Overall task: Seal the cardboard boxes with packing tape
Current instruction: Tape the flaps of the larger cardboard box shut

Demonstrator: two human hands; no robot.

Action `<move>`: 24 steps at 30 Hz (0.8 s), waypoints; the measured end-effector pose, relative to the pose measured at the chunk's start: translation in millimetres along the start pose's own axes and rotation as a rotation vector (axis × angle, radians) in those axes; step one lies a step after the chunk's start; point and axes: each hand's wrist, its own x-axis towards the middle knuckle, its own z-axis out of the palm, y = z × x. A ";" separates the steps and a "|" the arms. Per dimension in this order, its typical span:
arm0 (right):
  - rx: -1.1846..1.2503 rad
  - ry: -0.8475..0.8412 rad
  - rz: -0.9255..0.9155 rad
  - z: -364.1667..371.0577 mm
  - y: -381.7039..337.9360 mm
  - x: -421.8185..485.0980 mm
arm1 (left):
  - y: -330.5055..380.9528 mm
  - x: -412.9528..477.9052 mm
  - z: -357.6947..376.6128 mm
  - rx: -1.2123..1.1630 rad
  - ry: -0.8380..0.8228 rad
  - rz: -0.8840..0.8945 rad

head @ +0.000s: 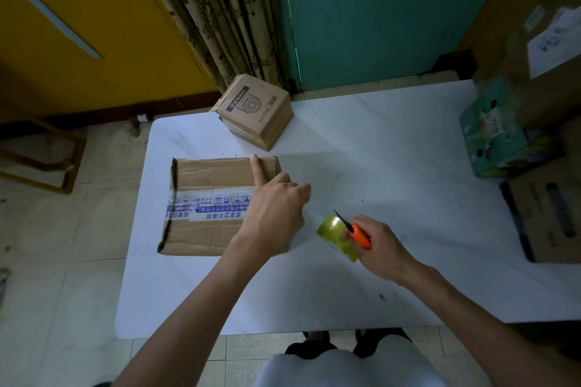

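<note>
On the left half of the white table (377, 151), the flat cardboard box (213, 173) lies with a band of printed tape (207, 204) already across its top, and its left end looks torn and gaping, so a seal there may not hold unless that flap is pressed flat first. The left hand (273, 217) rests on the box's right end, index finger (258, 170) straight along the top and the other fingers bent over the edge; whether they pinch a tape strip I cannot tell. Just right of it, the right hand (380, 245) grips both the yellow-green tape roll (333, 231) and an orange utility knife (358, 234), whose bare blade points toward the left hand. That is the main risk: a cut made toward the nearby knuckles could nick them if the blade slips. With roll and knife in one grasp, either could twist loose and let the tape crease or stick to itself.
</note>
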 end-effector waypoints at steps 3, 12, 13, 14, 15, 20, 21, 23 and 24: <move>-0.001 -0.019 0.003 -3.8 -2.5 2.4 | -0.9 -0.4 -0.6 -0.011 -0.006 -0.001; -0.263 -0.190 0.006 -8.2 -9.5 6.1 | -4.3 -2.0 -1.8 -0.058 -0.002 0.014; -0.288 -0.195 0.014 -8.2 -9.6 6.9 | -4.3 -1.9 -1.5 -0.061 -0.004 0.018; -0.309 -0.201 0.017 -8.5 -9.9 7.9 | -3.8 -1.6 -1.2 -0.066 -0.004 0.020; -0.330 -0.206 0.012 -9.2 -11.6 8.8 | -3.1 -1.2 -0.5 -0.071 -0.001 0.024; -0.420 -0.225 0.047 -11.0 -26.7 16.8 | -2.2 0.5 3.2 -0.077 0.027 0.033; -0.440 -0.226 0.058 -10.6 -28.7 18.3 | -2.5 0.4 3.5 -0.079 0.036 0.034; -0.461 -0.230 0.087 -8.6 -31.7 20.7 | -4.6 0.0 3.4 -0.090 0.056 0.032; -0.467 -0.234 0.105 -6.9 -32.0 21.7 | -5.8 -0.5 2.9 -0.101 0.064 0.031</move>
